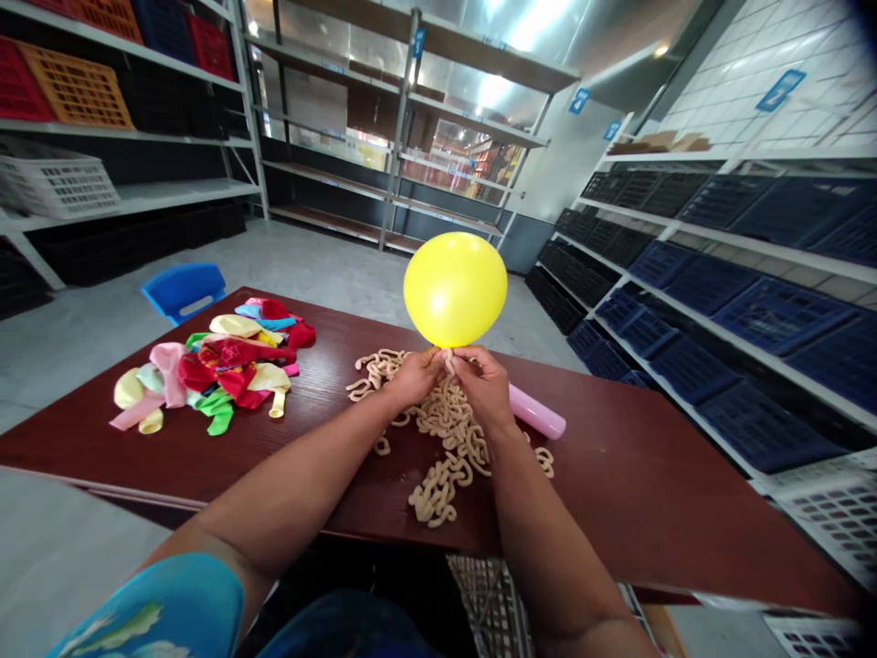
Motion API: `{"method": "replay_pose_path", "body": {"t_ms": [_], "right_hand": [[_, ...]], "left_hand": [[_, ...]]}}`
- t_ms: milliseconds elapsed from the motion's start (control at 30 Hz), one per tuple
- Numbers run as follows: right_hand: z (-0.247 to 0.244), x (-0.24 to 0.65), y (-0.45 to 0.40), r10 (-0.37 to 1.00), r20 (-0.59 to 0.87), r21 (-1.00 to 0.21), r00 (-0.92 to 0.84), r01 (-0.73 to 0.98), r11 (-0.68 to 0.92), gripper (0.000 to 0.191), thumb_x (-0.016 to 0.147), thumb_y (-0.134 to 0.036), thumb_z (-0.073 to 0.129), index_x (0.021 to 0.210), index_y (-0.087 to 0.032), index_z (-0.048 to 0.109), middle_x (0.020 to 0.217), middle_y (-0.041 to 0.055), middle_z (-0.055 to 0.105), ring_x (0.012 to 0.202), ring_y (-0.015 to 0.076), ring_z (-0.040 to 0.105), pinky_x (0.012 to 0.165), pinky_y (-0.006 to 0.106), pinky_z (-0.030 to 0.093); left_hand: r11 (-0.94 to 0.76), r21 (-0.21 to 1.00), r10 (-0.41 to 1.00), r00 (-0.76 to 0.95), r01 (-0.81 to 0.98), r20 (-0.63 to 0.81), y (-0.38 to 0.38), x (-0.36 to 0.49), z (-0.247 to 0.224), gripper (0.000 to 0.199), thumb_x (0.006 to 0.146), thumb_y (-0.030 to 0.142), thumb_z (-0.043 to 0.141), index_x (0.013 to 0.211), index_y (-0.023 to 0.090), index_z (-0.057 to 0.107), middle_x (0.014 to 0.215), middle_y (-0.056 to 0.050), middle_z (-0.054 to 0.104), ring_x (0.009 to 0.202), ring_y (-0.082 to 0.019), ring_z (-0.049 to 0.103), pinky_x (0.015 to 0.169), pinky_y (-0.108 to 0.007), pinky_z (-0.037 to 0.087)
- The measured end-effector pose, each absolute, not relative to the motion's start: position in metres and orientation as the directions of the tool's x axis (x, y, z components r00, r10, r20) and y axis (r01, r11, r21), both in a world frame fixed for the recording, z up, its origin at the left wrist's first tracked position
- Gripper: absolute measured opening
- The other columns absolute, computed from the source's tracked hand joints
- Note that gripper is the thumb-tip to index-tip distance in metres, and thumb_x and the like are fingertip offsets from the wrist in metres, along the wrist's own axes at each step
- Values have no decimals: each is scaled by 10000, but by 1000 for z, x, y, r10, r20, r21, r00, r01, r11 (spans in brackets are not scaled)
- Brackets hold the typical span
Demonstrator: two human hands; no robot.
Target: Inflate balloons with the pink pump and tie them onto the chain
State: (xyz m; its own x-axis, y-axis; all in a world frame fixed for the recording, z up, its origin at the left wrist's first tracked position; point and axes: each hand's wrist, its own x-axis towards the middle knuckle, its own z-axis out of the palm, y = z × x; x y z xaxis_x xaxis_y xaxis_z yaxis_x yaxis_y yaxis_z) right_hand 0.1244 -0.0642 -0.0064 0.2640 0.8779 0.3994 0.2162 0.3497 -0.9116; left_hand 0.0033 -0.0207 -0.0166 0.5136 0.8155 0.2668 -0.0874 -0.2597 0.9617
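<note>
An inflated yellow balloon (455,289) stands upright above the brown table (630,493). My left hand (416,376) and my right hand (483,382) both pinch its neck at the bottom, fingers closed on it. Under my hands lies a pile of beige curled clips or ties (442,439). A pink cylinder (538,413) lies on the table just right of my right hand.
A heap of deflated balloons in several colours (216,370) lies at the table's left. A blue chair (184,290) stands behind it. Shelves with blue crates (740,302) line the right wall, metal racks with red, orange and white crates the left and back.
</note>
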Motion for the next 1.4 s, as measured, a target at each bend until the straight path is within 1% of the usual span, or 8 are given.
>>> {"method": "replay_pose_path", "body": {"t_ms": [267,467,633,800,1000,1100,1267,1400], "right_hand": [[-5,118,-66,924,287,-950,254,202,239,214,714,-394,593,802,-202,560,640,-21,593,489,102,512,470,242,406],[-12,128,-63,796,531,-752,290,594,285,177,816,-367,448,825,-199,499,656,-6,567,593,132,522,618,292,435],[-15,136,-61,681,615,-689,397,691,219,178,836,-349,406,854,-191,483,741,12,552,698,145,514,697,310,415],[-16,136,-59,649,587,-747,485,634,202,176,826,-354,412,827,-191,480,771,13,539,711,143,496,692,302,404],[-23,132,-53,726,405,-896,556,402,192,207,816,-402,417,824,-199,460,637,-38,475,561,114,438,563,258,383],[-24,132,-51,732,382,-906,564,384,177,223,818,-411,413,829,-195,468,647,-33,491,567,115,446,563,258,390],[-21,136,-54,660,628,-694,411,680,237,228,832,-388,422,867,-184,518,842,32,564,812,162,510,774,328,412],[-21,135,-55,634,737,-533,235,779,330,209,843,-324,423,959,-182,522,929,67,546,887,172,510,790,332,427]], "left_hand": [[-254,963,807,528,-93,264,-18,3,-18,444,829,546,369,616,160,420,498,39,360,449,-67,300,438,-211,258],[-307,951,809,517,-36,280,-16,4,-20,401,846,484,368,630,156,448,531,30,401,484,-76,341,477,-209,293],[-335,942,763,597,36,249,-20,4,-16,360,833,451,392,649,153,476,542,34,421,504,-80,359,499,-210,302],[-486,861,682,681,150,266,-29,2,-3,353,831,402,388,590,151,443,525,35,399,509,-80,345,495,-215,270],[-542,830,613,738,134,281,-31,3,-1,333,831,368,380,585,150,431,527,40,380,506,-76,331,492,-216,254],[-553,826,609,729,109,312,-29,2,-3,347,833,377,383,570,153,412,524,44,349,509,-74,317,498,-213,259],[-517,816,806,467,259,363,-22,2,-2,381,855,410,348,606,159,489,552,23,442,556,-101,417,562,-223,324],[-472,792,876,307,388,371,-5,5,0,395,873,417,315,768,174,608,732,-27,593,723,-150,534,677,-241,388]]}}
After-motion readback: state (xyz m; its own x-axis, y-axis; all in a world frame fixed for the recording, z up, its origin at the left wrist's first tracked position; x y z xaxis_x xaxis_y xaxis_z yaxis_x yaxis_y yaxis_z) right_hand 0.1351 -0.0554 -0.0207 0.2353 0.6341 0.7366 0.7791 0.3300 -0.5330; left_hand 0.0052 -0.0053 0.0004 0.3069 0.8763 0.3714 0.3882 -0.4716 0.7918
